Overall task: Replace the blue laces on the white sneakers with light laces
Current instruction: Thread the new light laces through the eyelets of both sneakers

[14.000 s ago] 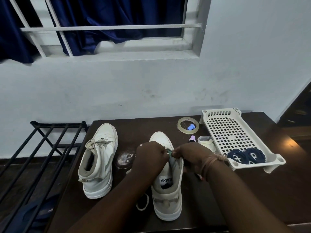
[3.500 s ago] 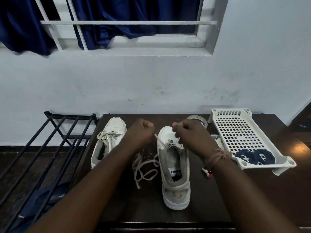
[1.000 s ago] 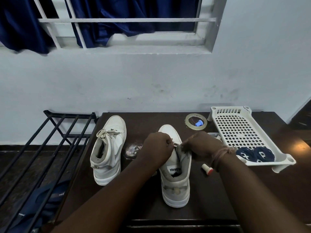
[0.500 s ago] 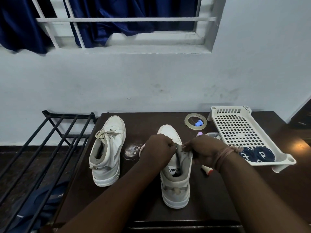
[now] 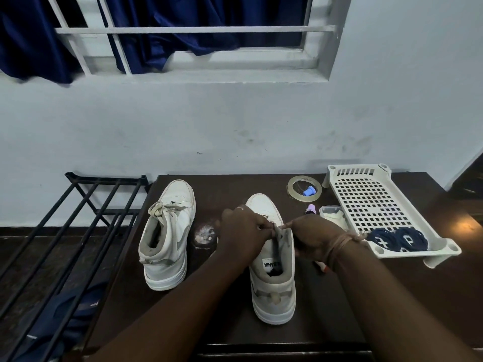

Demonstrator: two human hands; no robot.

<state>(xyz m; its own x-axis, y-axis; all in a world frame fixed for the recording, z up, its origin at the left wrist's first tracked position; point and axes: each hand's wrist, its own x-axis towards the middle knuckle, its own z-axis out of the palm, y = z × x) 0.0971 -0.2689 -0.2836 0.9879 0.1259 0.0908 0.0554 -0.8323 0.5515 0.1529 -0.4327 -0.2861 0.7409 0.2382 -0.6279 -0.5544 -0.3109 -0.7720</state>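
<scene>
Two white high-top sneakers stand on a dark table (image 5: 308,320), toes toward the wall. The left sneaker (image 5: 167,236) carries a light lace tied at its top. Over the tongue of the right sneaker (image 5: 273,278) my two hands meet. My left hand (image 5: 243,232) pinches the light lace at the upper eyelets. My right hand (image 5: 312,236) pinches the other side, forefinger pointing left. The lace itself is mostly hidden under my fingers. Two coiled blue laces (image 5: 398,239) lie in a white perforated tray (image 5: 366,202) at the right.
A tape roll (image 5: 304,189) with a small blue cap inside lies behind the right sneaker. A small purple bottle (image 5: 311,209) and a white container (image 5: 332,214) sit beside the tray. A black metal rack (image 5: 73,218) stands left of the table. A red-tipped item lies under my right wrist.
Since 3.5 s ago both hands came down from pulling the lace ends up and apart onto the right sneaker's tongue. Over the last second they stayed there with small finger shifts.
</scene>
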